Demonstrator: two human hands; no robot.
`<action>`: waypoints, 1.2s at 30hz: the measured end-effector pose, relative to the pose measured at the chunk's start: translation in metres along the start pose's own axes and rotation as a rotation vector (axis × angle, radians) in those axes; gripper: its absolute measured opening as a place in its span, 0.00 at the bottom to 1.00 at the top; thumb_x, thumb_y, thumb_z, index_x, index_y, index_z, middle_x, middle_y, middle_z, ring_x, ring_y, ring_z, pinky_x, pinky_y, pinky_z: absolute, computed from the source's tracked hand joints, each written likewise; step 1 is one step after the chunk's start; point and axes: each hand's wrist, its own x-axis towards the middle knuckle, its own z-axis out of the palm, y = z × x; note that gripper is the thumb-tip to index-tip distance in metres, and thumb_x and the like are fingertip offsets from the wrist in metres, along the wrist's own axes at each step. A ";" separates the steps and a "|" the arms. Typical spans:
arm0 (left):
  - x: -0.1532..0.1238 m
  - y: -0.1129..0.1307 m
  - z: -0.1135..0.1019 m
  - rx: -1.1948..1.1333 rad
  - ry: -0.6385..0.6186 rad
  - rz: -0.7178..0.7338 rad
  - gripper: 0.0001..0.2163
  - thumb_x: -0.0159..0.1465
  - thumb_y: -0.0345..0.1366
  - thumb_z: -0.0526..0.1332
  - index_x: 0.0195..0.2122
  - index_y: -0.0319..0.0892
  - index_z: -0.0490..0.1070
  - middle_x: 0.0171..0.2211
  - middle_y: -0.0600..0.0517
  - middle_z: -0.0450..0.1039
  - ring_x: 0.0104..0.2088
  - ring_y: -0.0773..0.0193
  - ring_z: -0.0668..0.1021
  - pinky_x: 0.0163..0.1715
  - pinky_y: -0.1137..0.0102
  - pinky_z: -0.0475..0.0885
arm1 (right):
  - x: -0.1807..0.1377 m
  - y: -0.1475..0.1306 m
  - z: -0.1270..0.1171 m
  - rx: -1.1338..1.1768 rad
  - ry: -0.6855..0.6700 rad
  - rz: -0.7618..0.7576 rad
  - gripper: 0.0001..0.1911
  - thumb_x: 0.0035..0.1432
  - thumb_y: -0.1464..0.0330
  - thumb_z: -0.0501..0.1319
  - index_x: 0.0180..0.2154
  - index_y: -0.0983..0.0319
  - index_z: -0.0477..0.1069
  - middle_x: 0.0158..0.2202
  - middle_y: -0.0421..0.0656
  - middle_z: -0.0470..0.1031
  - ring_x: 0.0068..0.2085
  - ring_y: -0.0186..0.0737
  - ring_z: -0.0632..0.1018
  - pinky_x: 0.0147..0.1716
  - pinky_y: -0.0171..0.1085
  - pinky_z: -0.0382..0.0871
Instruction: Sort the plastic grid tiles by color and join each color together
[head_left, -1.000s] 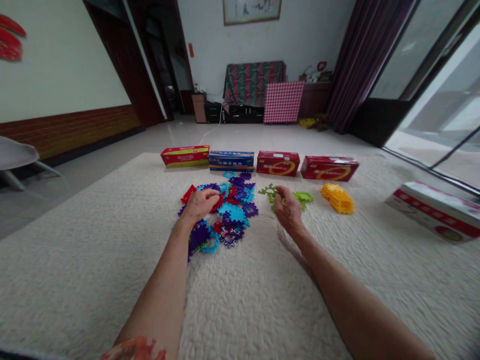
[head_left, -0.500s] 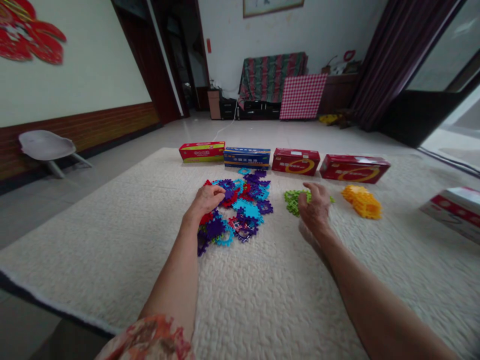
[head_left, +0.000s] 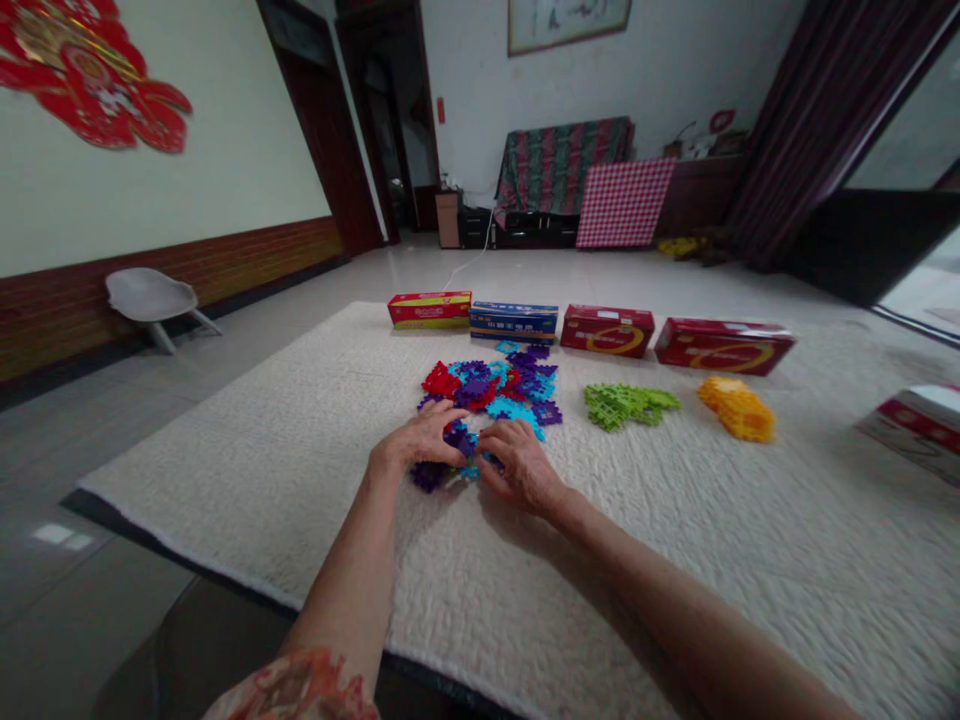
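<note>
Both hands are at the near edge of a pile of interlocking plastic pieces (head_left: 517,385) in purple, light blue and red. My left hand (head_left: 427,437) curves its thumb and fingers around a purple plastic piece (head_left: 459,438) at the left of the pile. Close by, my right hand (head_left: 521,465) has its fingers bent down onto the pieces; what lies under its fingertips is mostly hidden. To the right is a heap of green lattice pieces (head_left: 626,405). Farther right sits a group of yellow pieces (head_left: 739,408).
Behind the pieces stand a red-and-yellow box (head_left: 430,311), a blue box (head_left: 514,323) and two dark red boxes (head_left: 607,331). Another box (head_left: 915,430) is at the right edge. All rest on a pale quilted cover (head_left: 300,400). A small grey chair (head_left: 154,300) stands on the floor.
My right hand has left the green pieces and moved left to the mixed pile. My left hand has come nearer, to the pile's front. The view has shifted slightly left.
</note>
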 end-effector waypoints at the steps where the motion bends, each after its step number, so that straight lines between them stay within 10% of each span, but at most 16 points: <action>1: -0.001 -0.002 0.002 0.016 -0.013 -0.011 0.41 0.47 0.45 0.69 0.64 0.47 0.59 0.67 0.45 0.51 0.67 0.43 0.52 0.64 0.53 0.52 | -0.001 -0.001 0.003 -0.003 -0.018 0.006 0.06 0.59 0.68 0.59 0.37 0.61 0.73 0.40 0.47 0.75 0.45 0.45 0.71 0.48 0.47 0.59; 25: 0.008 -0.039 0.010 -0.258 0.359 -0.151 0.32 0.57 0.38 0.63 0.63 0.40 0.61 0.51 0.41 0.74 0.48 0.53 0.78 0.49 0.63 0.71 | 0.032 -0.015 0.031 -0.060 -0.291 0.099 0.24 0.53 0.68 0.60 0.53 0.60 0.67 0.57 0.49 0.68 0.56 0.52 0.64 0.53 0.53 0.52; 36: 0.008 -0.042 0.011 -0.423 0.461 -0.227 0.33 0.54 0.36 0.64 0.63 0.40 0.61 0.48 0.45 0.77 0.42 0.59 0.79 0.44 0.68 0.73 | 0.048 -0.022 0.033 -0.196 -0.386 0.037 0.18 0.62 0.73 0.54 0.52 0.57 0.68 0.48 0.46 0.73 0.51 0.48 0.68 0.56 0.54 0.50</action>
